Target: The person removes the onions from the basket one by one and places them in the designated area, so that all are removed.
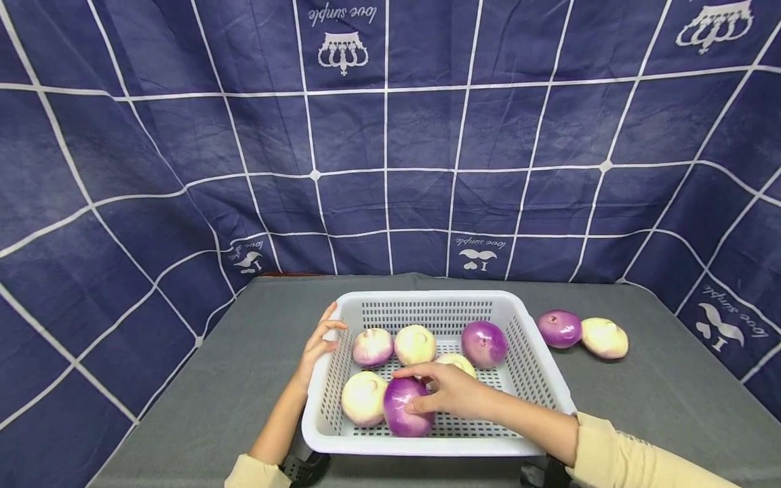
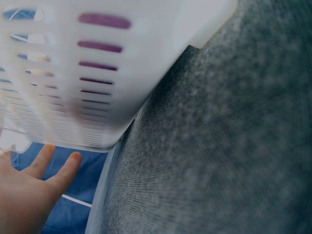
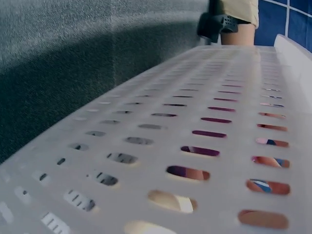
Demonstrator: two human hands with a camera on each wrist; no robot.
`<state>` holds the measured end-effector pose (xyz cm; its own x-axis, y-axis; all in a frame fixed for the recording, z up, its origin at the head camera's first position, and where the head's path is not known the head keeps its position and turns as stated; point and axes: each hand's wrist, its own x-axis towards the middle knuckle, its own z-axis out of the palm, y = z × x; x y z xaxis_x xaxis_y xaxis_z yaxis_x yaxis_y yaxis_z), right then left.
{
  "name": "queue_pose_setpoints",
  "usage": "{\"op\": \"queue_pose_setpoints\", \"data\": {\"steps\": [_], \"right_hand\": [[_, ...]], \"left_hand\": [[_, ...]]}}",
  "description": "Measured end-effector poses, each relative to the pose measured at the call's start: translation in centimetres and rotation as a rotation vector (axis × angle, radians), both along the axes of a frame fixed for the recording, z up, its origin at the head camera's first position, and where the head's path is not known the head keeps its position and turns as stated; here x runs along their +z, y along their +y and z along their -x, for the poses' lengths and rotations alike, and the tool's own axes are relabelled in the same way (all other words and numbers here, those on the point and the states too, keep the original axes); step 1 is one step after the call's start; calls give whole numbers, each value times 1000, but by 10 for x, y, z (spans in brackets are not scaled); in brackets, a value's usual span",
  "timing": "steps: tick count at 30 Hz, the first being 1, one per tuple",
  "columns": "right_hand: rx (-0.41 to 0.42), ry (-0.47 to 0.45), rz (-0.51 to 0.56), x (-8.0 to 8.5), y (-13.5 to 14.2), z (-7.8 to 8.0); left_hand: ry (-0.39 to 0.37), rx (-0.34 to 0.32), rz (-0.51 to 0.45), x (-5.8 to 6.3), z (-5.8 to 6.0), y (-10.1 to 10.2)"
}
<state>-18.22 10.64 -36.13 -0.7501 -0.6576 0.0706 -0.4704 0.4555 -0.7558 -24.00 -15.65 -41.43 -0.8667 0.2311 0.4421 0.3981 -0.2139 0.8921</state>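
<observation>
A white slotted plastic basket (image 1: pixel 421 445) stands on the grey table and holds several purple-and-white turnips. My right hand (image 1: pixel 454 392) reaches over the basket's front right and grips a purple-side-up turnip (image 1: pixel 403 413) between thumb and fingers, near the front rim. Beside that one is a cream turnip (image 1: pixel 364 398). Farther back lie a pale turnip (image 1: pixel 373 349), another cream one (image 1: pixel 415 344) and a purple one (image 1: pixel 484 343); my right hand partly covers a cream one (image 1: pixel 457 362). My left hand (image 1: pixel 314 351) rests at the left rim, its fingers spread and fairly straight in the left wrist view.
Outside the basket to the right, a purple turnip (image 1: pixel 559 329) and a cream turnip (image 1: pixel 605 338) lie side by side on the grey tabletop (image 1: pixel 659 400). A blue checked cloth (image 1: pixel 421 135) hangs behind and along both sides. The right wrist view mostly shows the basket's slotted outer wall (image 3: pixel 161 141).
</observation>
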Motion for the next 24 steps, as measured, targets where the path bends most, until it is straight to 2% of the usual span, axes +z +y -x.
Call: {"op": "queue_pose_setpoints", "data": {"steps": [4,8,10,15,17,19,24], "right_hand": [[-33,25,29,4,2,-1],[-61,-7,77,13,4,-3],[-82,-39,99,17,5,-3],[-160,-204,174,24,7,-4],[-176,-230,199,26,9,-5],[-183,-190,196,28,11,-7],[-205,-1,152,33,18,-12]], "left_hand": [[-9,-13,-20,1,-1,1],[-19,-22,-30,2,-2,2],[-23,-24,-28,3,-2,2],[-24,-26,-23,3,-3,2],[-23,-23,-22,3,-3,2],[-22,-21,-19,2,-2,2],[-12,-11,-17,2,-2,2]]}}
